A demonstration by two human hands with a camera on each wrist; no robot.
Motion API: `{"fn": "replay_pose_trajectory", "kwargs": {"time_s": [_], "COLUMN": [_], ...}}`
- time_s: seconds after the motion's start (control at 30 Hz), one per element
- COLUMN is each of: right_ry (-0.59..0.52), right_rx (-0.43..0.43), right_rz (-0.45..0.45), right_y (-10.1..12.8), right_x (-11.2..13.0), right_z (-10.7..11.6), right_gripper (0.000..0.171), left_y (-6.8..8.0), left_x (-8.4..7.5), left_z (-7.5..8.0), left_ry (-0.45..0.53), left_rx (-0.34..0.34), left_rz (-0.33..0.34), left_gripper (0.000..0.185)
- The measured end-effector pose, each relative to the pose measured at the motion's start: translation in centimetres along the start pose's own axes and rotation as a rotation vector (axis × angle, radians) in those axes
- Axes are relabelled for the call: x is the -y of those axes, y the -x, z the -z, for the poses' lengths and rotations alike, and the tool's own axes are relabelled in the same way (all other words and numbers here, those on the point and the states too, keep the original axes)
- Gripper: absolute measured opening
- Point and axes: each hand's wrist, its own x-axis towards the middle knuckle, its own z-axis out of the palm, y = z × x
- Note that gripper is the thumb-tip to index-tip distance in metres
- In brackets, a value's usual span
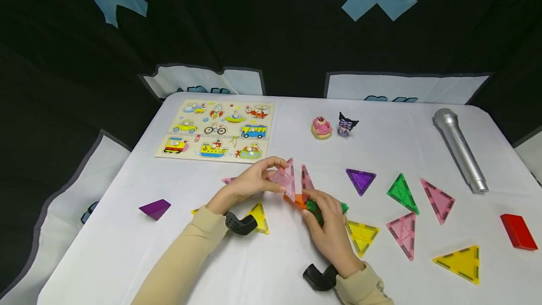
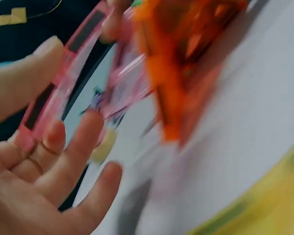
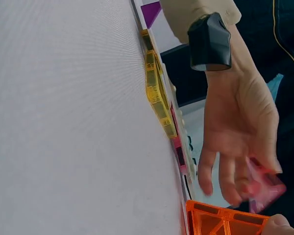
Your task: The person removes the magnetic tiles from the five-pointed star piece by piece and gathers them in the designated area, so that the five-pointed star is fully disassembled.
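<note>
Between the thumb and fingers of my left hand (image 1: pixel 250 180) is a pink translucent triangle magnetic tile (image 1: pixel 287 181), raised above the table. My right hand (image 1: pixel 328 227) grips a small structure of magnetic tiles low over the table, its thumb on the orange tile (image 3: pixel 220 215). A green tile (image 1: pixel 312 208) shows beside the fingers there, and another pink tile (image 1: pixel 306 180) stands up at the structure's far side. The pinched tile is right next to the orange one in the head view. In the left wrist view the orange part is blurred.
Loose triangle tiles lie around: purple (image 1: pixel 361 181), green (image 1: pixel 403 193), pink (image 1: pixel 438 200), yellow (image 1: pixel 461 263) and several more. A wooden vehicle puzzle (image 1: pixel 216 131) lies back left. Two small figurines (image 1: pixel 322 128), a silver microphone (image 1: pixel 460 149) and a red block (image 1: pixel 519 232) are farther off.
</note>
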Motion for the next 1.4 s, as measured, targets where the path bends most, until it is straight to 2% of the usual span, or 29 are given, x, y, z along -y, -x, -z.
{"fn": "replay_pose_trajectory", "kwargs": {"time_s": [0.07,0.13,0.2,0.33,0.47,0.53,0.6,0.67,0.73,0.8,0.87,0.93,1.0,1.23,1.4], "right_ry": [-0.004,-0.004,-0.003,-0.004,-0.009,-0.009,-0.007,-0.003,0.003,0.004,0.004,0.000,-0.009,-0.041,-0.044], "right_rx": [-0.005,-0.006,-0.008,-0.007,-0.003,-0.001,-0.001,-0.006,-0.014,-0.025,-0.041,-0.065,-0.089,-0.119,-0.112], "right_rz": [-0.004,-0.009,-0.015,-0.024,-0.029,-0.028,-0.023,-0.017,-0.011,-0.005,0.006,0.022,0.041,0.054,0.049], "right_y": [0.0,0.0,0.1,0.2,0.3,0.3,0.3,0.3,0.3,0.2,0.1,0.0,-0.1,-0.2,-0.2], "right_x": [0.0,0.0,-0.1,-0.2,-0.2,-0.2,-0.2,-0.2,-0.2,-0.2,-0.3,-0.3,-0.4,-0.5,-0.5], "right_z": [0.0,0.0,0.0,-0.1,-0.2,-0.2,-0.2,-0.1,0.0,0.1,0.1,0.1,0.0,-0.3,-0.3], "right_gripper": [0.040,0.040,0.039,0.039,0.039,0.039,0.039,0.038,0.038,0.039,0.039,0.038,0.036,0.026,0.024], "left_y": [0.0,-0.3,-0.6,-1.8,-2.8,-2.9,-2.8,-2.5,-2.1,-1.9,-1.8,-1.8,-2.0,-2.1,-2.0], "left_x": [-0.2,-0.1,0.1,0.5,0.6,0.5,0.2,-0.2,-0.6,-1.0,-1.2,-1.2,-1.0,-0.6,-0.5], "left_z": [0.8,1.4,1.8,1.9,1.4,1.0,0.4,-0.4,-1.5,-2.7,-3.8,-4.7,-5.3,-5.8,-5.7], "left_ry": [-0.116,-0.237,-0.344,-0.485,-0.617,-0.704,-0.775,-0.782,-0.731,-0.653,-0.604,-0.595,-0.599,-0.583,-0.646], "left_rx": [-0.070,-0.113,-0.113,-0.052,-0.017,-0.043,-0.102,-0.168,-0.196,-0.164,-0.102,-0.049,-0.027,-0.070,-0.094], "left_rz": [0.006,0.020,0.035,0.021,-0.041,-0.071,-0.092,-0.100,-0.103,-0.116,-0.121,-0.131,-0.136,-0.089,-0.103], "left_gripper": [0.053,0.053,0.051,0.046,0.037,0.034,0.031,0.028,0.026,0.024,0.024,0.025,0.023,0.016,0.016]}}
